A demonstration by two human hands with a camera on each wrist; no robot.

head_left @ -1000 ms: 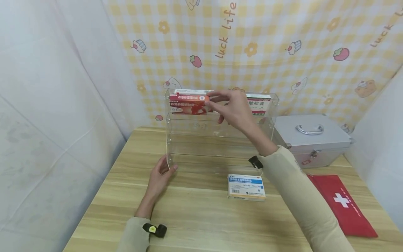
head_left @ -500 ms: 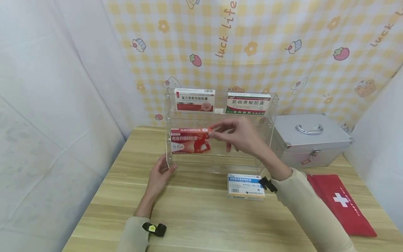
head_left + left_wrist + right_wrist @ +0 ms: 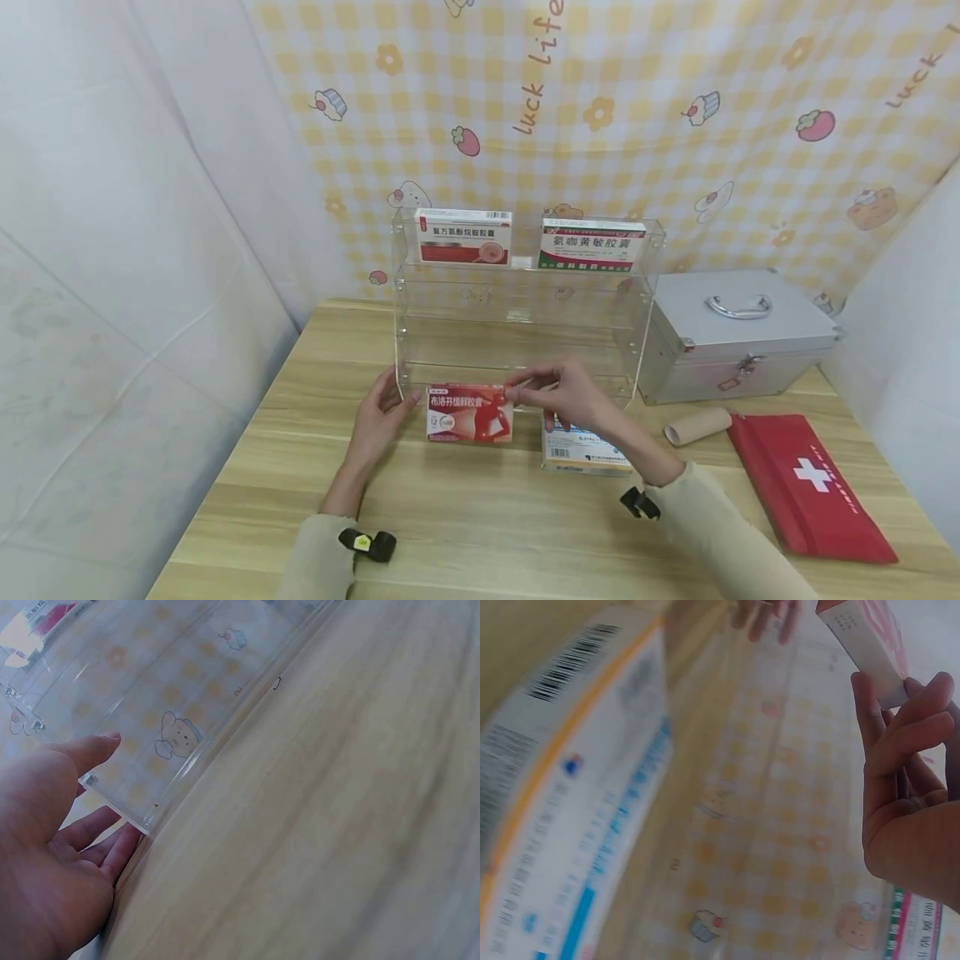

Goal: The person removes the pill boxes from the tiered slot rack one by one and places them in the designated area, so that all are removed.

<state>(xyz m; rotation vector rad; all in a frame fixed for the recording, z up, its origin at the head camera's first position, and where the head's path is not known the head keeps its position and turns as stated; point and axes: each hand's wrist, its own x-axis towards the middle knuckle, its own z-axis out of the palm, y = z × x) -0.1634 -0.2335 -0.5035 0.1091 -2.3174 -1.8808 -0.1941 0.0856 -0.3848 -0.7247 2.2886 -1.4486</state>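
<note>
A clear tiered display rack (image 3: 517, 342) stands on the wooden table against the curtain. My left hand (image 3: 378, 421) holds its lower left edge, thumb in front and fingers behind, which the left wrist view (image 3: 52, 847) shows up close. With thumb and fingers, my right hand (image 3: 570, 400) pinches the right end of a red ibuprofen capsule box (image 3: 468, 417), held in front of the rack's bottom tier. On the top tier are a red-and-white medicine box (image 3: 465, 239) and a green-and-white one (image 3: 591, 246). Partly under the right hand lies a blue-and-white medicine box (image 3: 585, 458).
Right of the rack stands a silver metal case (image 3: 742, 333) with a handle. In front of the case lie a brown cardboard tube (image 3: 697, 426) and a red first-aid pouch (image 3: 813, 492). A checked curtain (image 3: 600, 150) hangs behind.
My right hand has brought the red box down from the rack's top tier to the bottom front. The cardboard tube has come into sight from behind the right arm. The left hand stays put.
</note>
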